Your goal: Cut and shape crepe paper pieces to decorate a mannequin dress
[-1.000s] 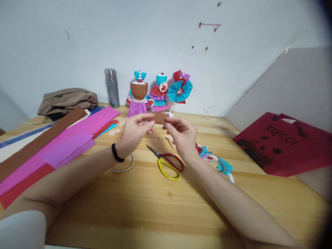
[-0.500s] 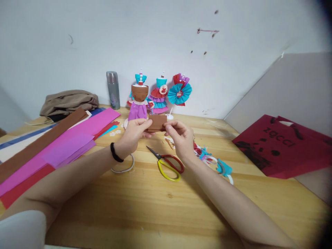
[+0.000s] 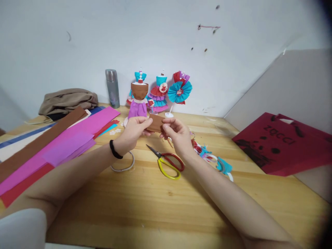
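Note:
A small folded piece of brown paper is held up over the middle of the table, between both hands. My left hand pinches its left end with thumb and fingers. At its right end, my right hand grips the edge between thumb and fingertips. Scissors with one red and one yellow handle lie below the hands, blades slightly apart. Behind the paper stand several small paper dresses, one with a brown top and purple skirt.
Long coloured paper strips cover the left side, near a brown cloth and a bottle. A white ring lies left of the scissors. Paper scraps and a red bag are on the right.
The brown paper now tilts down to the right and shows a narrower width between the hands. My right hand has shifted slightly left, and its fingers have moved along the paper.

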`<control>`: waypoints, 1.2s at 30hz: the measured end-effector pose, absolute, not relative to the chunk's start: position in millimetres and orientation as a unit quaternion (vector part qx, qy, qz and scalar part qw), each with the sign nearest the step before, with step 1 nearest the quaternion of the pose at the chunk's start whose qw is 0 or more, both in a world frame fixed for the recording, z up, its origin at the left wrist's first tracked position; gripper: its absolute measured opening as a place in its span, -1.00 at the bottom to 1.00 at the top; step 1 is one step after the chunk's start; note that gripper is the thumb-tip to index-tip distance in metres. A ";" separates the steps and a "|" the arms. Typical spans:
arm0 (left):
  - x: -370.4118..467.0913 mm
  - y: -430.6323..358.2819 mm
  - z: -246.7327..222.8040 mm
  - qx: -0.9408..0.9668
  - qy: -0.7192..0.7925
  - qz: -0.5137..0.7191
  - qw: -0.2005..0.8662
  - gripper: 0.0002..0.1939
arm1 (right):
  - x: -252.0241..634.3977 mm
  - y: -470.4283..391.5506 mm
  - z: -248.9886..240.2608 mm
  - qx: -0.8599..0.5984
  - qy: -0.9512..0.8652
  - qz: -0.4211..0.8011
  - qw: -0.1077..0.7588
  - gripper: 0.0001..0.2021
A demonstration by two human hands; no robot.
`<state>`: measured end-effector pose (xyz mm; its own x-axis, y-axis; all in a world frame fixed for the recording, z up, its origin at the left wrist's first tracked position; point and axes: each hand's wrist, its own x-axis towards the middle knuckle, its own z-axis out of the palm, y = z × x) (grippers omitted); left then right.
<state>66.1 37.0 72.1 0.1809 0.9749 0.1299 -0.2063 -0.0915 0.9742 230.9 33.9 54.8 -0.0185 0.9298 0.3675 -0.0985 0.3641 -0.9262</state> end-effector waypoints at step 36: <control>65.0 37.4 71.8 0.560 0.386 0.467 0.565 -0.80 | 236.5 43.2 51.7 -0.393 -0.565 0.458 0.562 -0.61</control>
